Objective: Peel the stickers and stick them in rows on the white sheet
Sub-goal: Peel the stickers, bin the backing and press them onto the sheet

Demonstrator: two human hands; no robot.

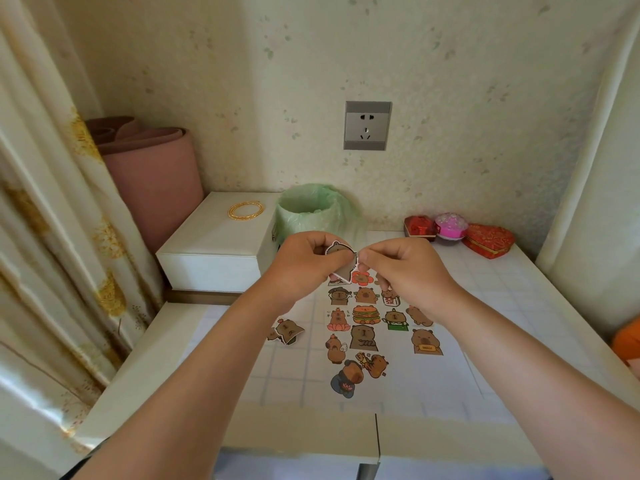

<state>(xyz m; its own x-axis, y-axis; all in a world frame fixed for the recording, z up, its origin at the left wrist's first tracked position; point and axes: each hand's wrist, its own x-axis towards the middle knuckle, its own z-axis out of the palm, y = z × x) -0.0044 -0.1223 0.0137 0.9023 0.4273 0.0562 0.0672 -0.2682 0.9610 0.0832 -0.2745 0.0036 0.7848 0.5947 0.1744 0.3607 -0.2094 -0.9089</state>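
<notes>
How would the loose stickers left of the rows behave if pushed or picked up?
The loose stickers look thin and paper-light, so a push would probably slide or scatter them. One edge seems to lift, so they are likely floppy but pinchable. The sticker pinched by the left hand and right hand bends similarly.

A grey wall socket (367,125) sits on the far wall. Below it stands a bin (308,211) lined with a green bag, just beside a white box (214,247) on its left that bears a loop of gold beads (246,209). A rolled pink mat (152,181) stands in the far left corner beside a patterned curtain (45,202). At the far right of the table (519,289) lie a red box (419,226), a pink round thing (450,226) and a red heart-shaped box (488,240), close together.
</notes>
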